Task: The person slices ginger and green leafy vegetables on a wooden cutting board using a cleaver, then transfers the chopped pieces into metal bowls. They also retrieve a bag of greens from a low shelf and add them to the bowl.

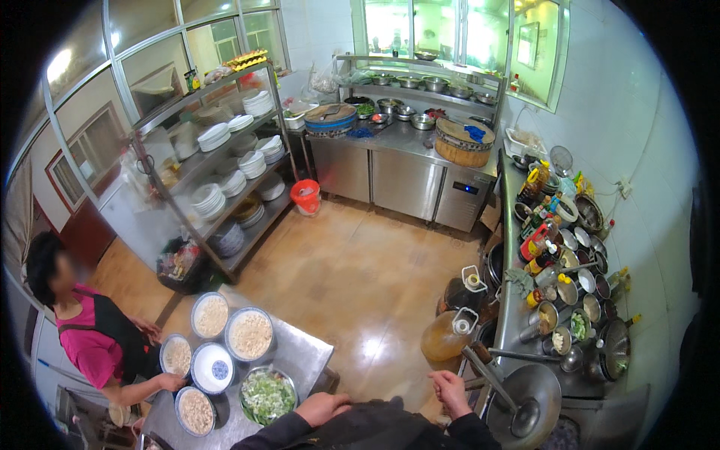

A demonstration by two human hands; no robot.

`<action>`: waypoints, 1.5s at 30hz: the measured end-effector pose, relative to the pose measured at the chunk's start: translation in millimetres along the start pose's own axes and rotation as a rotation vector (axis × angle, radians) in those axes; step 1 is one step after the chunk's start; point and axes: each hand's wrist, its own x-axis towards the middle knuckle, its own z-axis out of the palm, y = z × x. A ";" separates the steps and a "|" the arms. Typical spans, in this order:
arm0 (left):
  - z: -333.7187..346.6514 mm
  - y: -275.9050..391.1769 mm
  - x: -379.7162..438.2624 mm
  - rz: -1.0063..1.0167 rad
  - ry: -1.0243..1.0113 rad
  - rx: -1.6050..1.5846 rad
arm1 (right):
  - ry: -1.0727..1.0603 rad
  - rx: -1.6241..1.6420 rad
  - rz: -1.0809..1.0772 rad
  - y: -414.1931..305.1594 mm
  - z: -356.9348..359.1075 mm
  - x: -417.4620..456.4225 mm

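My left hand [323, 408] is by the right edge of a steel table [306, 346], its fingers curled downward and partly hidden. Closest to it is a bowl heaped with chopped greens [269, 396]. My right hand [450, 390] is raised, loosely curled, with nothing visible in it. Right of that hand are a steel wok [544, 388] and a long-handled ladle [526, 415] lying in it. Several blue-rimmed bowls on the table hold pale crumbly food [249, 334]. Among them is a white bowl [205, 357] with a blue floral centre.
At left a person [104, 343] touches a bowl. Large oil jugs [449, 336] stand on the floor beside the right counter [509, 292], which carries bottles and seasoning pots. Plate shelves [219, 219], a red bucket [305, 198] and a steel refrigerated counter [400, 180] are farther off.
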 end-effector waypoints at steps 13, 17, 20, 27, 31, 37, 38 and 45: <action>-11.9 -40.3 9.2 0.040 -0.310 0.024 | 0.096 0.007 -0.018 7.0 8.8 -30.7; -9.4 -47.0 9.6 0.088 -0.291 -0.041 | 0.117 0.017 -0.004 11.6 8.4 -37.6; -9.7 -50.6 9.8 0.087 -0.316 -0.036 | 0.113 0.023 -0.006 11.4 10.8 -40.1; -15.0 -47.6 4.9 0.048 -0.311 0.020 | 0.091 0.054 -0.003 1.2 18.7 -34.0; -18.7 -39.9 7.5 0.057 -0.276 0.043 | 0.076 0.122 -0.029 1.1 16.7 -23.0; -22.6 -33.7 21.0 -0.002 -0.164 -0.044 | 0.096 0.222 -0.095 -1.3 2.5 -7.5; -15.8 -34.8 16.5 -0.047 -0.156 -0.089 | 0.055 0.205 -0.122 8.4 -1.1 -1.8; -9.8 -3.7 57.6 -0.156 -0.146 -0.221 | 0.122 0.548 0.009 7.7 -23.2 -20.1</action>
